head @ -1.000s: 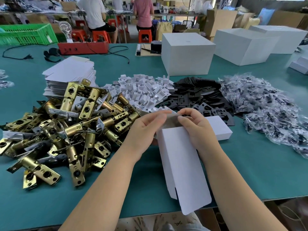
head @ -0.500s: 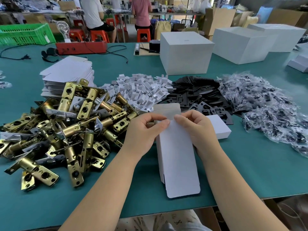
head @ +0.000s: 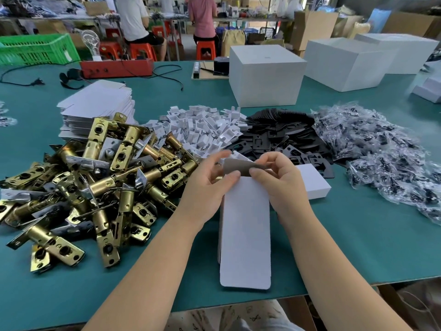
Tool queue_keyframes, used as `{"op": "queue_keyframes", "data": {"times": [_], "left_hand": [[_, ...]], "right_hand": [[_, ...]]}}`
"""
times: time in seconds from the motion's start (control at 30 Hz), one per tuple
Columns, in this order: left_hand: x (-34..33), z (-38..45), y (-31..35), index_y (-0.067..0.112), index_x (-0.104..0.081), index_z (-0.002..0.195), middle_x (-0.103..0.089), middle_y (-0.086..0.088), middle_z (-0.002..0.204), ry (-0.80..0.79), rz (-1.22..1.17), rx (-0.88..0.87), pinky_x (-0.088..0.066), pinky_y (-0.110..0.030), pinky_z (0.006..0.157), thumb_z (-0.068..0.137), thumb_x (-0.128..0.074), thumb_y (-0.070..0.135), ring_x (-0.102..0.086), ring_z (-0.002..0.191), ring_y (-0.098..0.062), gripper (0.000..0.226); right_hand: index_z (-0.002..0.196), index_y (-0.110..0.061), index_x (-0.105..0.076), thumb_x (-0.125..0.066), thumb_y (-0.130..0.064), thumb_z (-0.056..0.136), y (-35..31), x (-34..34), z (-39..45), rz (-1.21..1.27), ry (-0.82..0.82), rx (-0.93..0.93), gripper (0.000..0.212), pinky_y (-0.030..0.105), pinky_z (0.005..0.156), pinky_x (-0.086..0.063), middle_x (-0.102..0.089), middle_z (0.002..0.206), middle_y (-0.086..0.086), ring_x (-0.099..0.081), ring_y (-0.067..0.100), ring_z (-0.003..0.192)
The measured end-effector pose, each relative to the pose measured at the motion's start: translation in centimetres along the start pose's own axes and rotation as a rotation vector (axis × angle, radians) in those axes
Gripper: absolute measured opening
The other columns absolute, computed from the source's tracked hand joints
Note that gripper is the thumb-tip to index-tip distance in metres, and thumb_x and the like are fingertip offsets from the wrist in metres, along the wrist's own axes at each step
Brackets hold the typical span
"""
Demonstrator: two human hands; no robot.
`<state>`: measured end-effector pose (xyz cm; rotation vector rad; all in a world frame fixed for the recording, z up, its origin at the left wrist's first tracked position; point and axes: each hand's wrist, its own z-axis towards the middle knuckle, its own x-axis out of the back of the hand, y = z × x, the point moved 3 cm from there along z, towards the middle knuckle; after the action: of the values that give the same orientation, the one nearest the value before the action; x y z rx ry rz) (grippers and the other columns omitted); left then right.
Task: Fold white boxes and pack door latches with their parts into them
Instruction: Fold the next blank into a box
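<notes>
the door latches (head: 95,187) are metal, their barrels and plates a glossy brass tone with some duller silver-grey faces, and they lie on a table (head: 358,247) covered in a smooth, matt teal sheet. the flat box (head: 245,223) is thin matt white card with a grey, unbleached-looking inner side showing on its folded flap (head: 238,167), and the stack of box blanks (head: 95,103) looks like the same matt white card. the small white inserts (head: 205,130) seem to be matt card too, the black plates (head: 281,137) have a dull, flat finish, and the parts bags (head: 386,158) are clear, crinkled, shiny plastic.
</notes>
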<state>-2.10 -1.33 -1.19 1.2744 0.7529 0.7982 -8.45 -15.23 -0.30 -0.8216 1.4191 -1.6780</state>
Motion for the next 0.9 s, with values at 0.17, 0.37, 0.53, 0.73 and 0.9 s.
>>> {"op": "queue_keyframes", "data": {"times": [0.17,0.37,0.53,0.73,0.9], "left_hand": [[-0.26,-0.08,0.3,0.034,-0.072,0.095,-0.072,0.008,0.083,-0.038,0.013,0.015,-0.051,-0.016,0.063,0.094,-0.061,0.008,-0.067,0.075,-0.005,0.028],[0.01,0.05,0.14,0.023,-0.072,0.094,-0.071,0.011,0.08,0.089,-0.032,0.044,-0.049,-0.013,0.058,0.092,-0.066,0.018,-0.065,0.071,-0.001,0.008],[-0.21,-0.2,0.69,0.023,-0.077,0.086,-0.074,0.001,0.085,0.072,-0.117,-0.006,-0.053,-0.025,0.07,0.081,-0.067,0.037,-0.066,0.078,-0.011,0.018],[-0.3,-0.3,0.21,0.023,-0.077,0.082,-0.073,-0.001,0.08,0.152,-0.207,0.094,-0.054,-0.026,0.061,0.089,-0.071,0.022,-0.066,0.069,-0.013,0.009],[-0.15,-0.25,0.01,0.02,-0.077,0.086,-0.072,0.005,0.078,0.188,-0.144,0.116,-0.052,-0.022,0.056,0.088,-0.067,0.009,-0.065,0.066,-0.01,0.015]], "right_hand": [[0.086,-0.026,-0.068,-0.057,-0.004,0.092,0.26,-0.08,0.15,0.041,-0.058,-0.114,0.026,0.023,0.068,-0.048,-0.07,0.08,-0.012,-0.061,0.008,0.077],[0.081,-0.029,-0.078,-0.053,-0.029,0.096,-0.4,-0.65,-0.34,0.089,-0.15,-0.057,0.029,0.021,0.066,-0.053,-0.075,0.086,-0.004,-0.067,0.008,0.077],[0.082,-0.023,-0.078,-0.062,-0.033,0.08,-0.37,-0.51,-0.24,0.172,-0.172,-0.11,0.019,0.024,0.063,-0.052,-0.074,0.086,0.001,-0.067,0.014,0.077],[0.08,-0.026,-0.076,-0.066,-0.011,0.085,0.0,-0.57,-0.27,0.111,-0.108,-0.07,0.018,0.03,0.078,-0.051,-0.074,0.086,-0.002,-0.064,0.011,0.081],[0.083,-0.025,-0.073,-0.063,-0.004,0.088,0.1,-0.4,-0.2,0.094,-0.06,-0.099,0.024,0.025,0.072,-0.052,-0.075,0.088,0.001,-0.065,0.011,0.079]]}}
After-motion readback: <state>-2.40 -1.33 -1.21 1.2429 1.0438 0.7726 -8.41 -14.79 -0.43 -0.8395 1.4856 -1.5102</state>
